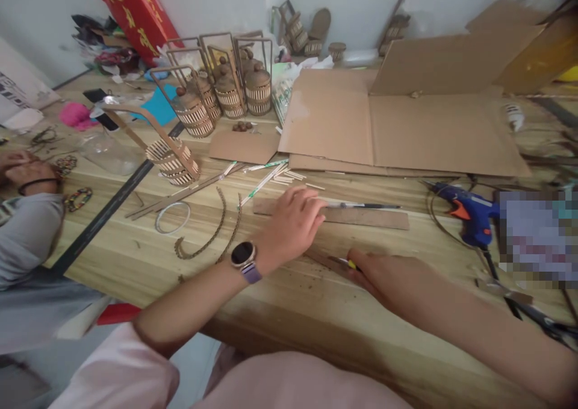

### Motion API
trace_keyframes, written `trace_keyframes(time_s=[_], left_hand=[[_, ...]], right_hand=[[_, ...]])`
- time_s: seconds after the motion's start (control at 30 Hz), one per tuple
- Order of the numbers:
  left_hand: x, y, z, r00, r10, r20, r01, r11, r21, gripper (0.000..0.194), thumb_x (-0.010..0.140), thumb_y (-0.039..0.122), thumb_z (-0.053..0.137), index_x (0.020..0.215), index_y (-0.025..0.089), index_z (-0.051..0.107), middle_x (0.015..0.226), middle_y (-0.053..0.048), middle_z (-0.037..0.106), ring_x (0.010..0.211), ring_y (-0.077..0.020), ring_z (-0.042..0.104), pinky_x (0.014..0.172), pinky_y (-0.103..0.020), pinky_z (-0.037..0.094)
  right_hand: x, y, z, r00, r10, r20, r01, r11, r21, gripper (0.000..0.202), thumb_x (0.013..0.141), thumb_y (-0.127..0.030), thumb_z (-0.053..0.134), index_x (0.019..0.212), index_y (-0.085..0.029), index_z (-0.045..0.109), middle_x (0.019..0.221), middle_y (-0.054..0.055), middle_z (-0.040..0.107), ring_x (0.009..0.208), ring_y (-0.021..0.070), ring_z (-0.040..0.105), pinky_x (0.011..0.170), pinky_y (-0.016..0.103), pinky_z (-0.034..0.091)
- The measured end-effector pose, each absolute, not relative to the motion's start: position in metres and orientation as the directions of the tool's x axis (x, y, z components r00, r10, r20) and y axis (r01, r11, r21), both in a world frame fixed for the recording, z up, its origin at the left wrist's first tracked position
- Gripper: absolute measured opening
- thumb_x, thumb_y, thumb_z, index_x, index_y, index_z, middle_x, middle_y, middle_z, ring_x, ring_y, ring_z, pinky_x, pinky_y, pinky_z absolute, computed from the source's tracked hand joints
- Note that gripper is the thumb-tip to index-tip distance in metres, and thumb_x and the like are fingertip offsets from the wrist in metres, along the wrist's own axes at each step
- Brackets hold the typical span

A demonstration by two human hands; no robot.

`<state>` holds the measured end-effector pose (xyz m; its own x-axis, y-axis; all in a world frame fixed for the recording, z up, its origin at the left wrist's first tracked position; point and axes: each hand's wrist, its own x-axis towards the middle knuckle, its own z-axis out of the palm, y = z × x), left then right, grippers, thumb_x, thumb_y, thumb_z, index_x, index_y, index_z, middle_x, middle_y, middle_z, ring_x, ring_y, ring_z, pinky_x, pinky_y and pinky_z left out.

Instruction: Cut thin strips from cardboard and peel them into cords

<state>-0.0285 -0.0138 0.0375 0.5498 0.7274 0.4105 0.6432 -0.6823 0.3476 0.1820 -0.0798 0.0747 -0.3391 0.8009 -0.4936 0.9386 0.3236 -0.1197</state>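
Note:
My left hand (295, 222), with a watch (244, 258) on its wrist, is over a flat cardboard strip (374, 217). Its fingers are bent and close together; what they grip, if anything, is hidden. A pen (365, 205) lies along the strip, one end right at those fingertips. My right hand (383, 273) is closed round a utility knife (353, 265) with a yellow part showing. The knife's blade points left, over a narrow brown strip (323, 257) on the table. Small dark crumbs are scattered below this strip.
Several small lidded bamboo baskets (194, 114) stand at the back left, one lidless basket (174, 162) nearer. Cardboard sheets (334, 120) cover the back right. A blue glue gun (474, 216) and pliers (510, 291) lie right. Another person's hands (29, 174) are at far left.

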Motion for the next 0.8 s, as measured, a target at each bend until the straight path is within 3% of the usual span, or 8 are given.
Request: trace_keyframes(time_s=[0.13, 0.27, 0.53, 0.8], left_hand=[[-0.004, -0.001, 0.018, 0.619, 0.724, 0.306, 0.673, -0.689, 0.269, 0.038, 0.105, 0.033, 0.044, 0.138, 0.017, 0.055, 0.154, -0.017, 0.047, 0.149, -0.0369, 0.032, 0.121, -0.064, 0.025], [0.006, 0.004, 0.002, 0.626, 0.746, 0.226, 0.700, -0.665, 0.258, 0.049, 0.105, 0.040, 0.043, 0.149, 0.018, 0.047, 0.163, -0.018, 0.035, 0.153, -0.0418, 0.023, 0.120, -0.072, 0.018], [0.006, 0.004, -0.009, 0.621, 0.733, 0.277, 0.709, -0.676, 0.201, 0.052, 0.105, 0.041, 0.043, 0.151, 0.016, 0.047, 0.162, -0.022, 0.037, 0.153, -0.0427, 0.022, 0.119, -0.074, 0.015], [0.007, 0.002, -0.007, 0.632, 0.723, 0.279, 0.710, -0.684, 0.165, 0.052, 0.105, 0.041, 0.043, 0.150, 0.015, 0.049, 0.161, -0.021, 0.038, 0.153, -0.0425, 0.022, 0.120, -0.072, 0.015]], right_hand=[[0.172, -0.082, 0.074, -0.317, 0.797, -0.514, 0.937, 0.348, -0.037, 0.019, 0.101, -0.027, 0.045, 0.099, -0.022, 0.063, 0.081, 0.007, 0.077, 0.073, 0.0254, 0.075, 0.051, 0.028, 0.035], [0.167, -0.081, 0.078, -0.294, 0.794, -0.532, 0.938, 0.345, -0.002, 0.019, 0.101, -0.025, 0.044, 0.100, -0.021, 0.063, 0.082, 0.009, 0.077, 0.074, 0.0266, 0.076, 0.049, 0.028, 0.030], [0.168, -0.080, 0.076, -0.312, 0.788, -0.530, 0.933, 0.358, -0.017, 0.023, 0.098, -0.020, 0.039, 0.099, -0.021, 0.062, 0.082, 0.010, 0.076, 0.073, 0.0270, 0.075, 0.048, 0.028, 0.032], [0.175, -0.086, 0.062, -0.335, 0.810, -0.480, 0.934, 0.354, -0.056, 0.018, 0.097, -0.023, 0.046, 0.101, -0.020, 0.063, 0.074, 0.008, 0.072, 0.059, 0.0201, 0.069, 0.050, 0.025, 0.040]])
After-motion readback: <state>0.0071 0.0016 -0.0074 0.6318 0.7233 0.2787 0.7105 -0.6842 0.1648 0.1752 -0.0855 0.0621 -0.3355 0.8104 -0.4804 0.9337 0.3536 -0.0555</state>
